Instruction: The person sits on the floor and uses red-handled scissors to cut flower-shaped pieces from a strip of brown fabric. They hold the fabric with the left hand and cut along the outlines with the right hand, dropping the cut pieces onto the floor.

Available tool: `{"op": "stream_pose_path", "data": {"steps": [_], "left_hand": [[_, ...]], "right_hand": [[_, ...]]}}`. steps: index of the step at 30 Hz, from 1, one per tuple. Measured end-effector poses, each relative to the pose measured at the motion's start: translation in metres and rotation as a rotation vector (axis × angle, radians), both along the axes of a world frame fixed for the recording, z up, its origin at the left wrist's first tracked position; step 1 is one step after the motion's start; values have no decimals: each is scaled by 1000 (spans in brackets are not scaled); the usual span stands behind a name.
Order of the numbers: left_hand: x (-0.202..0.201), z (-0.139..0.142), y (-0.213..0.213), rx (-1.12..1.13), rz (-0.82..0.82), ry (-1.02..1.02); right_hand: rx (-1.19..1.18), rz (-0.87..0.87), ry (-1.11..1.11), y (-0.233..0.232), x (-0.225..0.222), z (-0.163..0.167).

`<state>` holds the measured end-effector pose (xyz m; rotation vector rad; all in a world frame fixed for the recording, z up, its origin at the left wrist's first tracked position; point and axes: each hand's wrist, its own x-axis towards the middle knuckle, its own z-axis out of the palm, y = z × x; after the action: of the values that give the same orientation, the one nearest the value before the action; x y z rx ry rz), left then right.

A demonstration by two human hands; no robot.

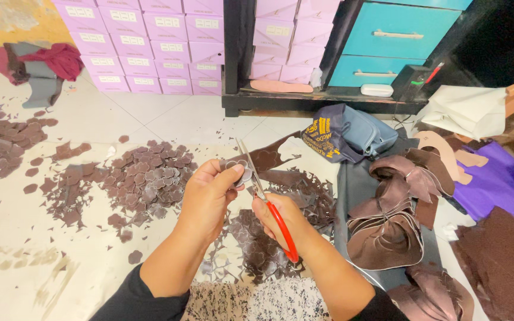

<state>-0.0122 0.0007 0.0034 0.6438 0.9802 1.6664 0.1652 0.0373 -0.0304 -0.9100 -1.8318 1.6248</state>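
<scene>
Boxes: lilac boxes (150, 44) with white rectangular labels are stacked against the wall, more (284, 38) beside turquoise drawers (397, 32).
Leather: a brown strip (266, 159), scalloped, is pinched in left hand (209, 199) fingers above the floor (90, 119).
Scissors: red-handled scissors (269, 205) are gripped by right hand (284, 223), blades at the strip.
Scraps: cut pieces (147, 178) are piled at left.
</scene>
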Motion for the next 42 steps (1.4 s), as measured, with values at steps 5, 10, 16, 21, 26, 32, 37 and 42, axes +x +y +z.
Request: {"op": "stream_pose_path", "data": {"steps": [5, 10, 16, 21, 26, 32, 37, 42], "left_hand": [[-2, 2, -2, -11, 17, 45], [-5, 2, -2, -6, 42, 131], [-9, 3, -1, -26, 5, 179], [-10, 3, -1, -48, 4, 167], [-11, 1, 0, -20, 6, 145], [-12, 0, 0, -47, 16, 157], [-6, 4, -1, -50, 21, 132], [6, 2, -3, -52, -8, 176]], "right_hand": [[21, 13, -45, 2, 2, 0], [48, 31, -84, 3, 5, -1], [82, 42, -123, 4, 5, 0], [119, 41, -136, 3, 4, 2], [126, 8, -191, 2, 1, 3], [164, 16, -213, 4, 1, -1], [258, -13, -174, 4, -1, -6], [56, -48, -116, 3, -3, -7]]}}
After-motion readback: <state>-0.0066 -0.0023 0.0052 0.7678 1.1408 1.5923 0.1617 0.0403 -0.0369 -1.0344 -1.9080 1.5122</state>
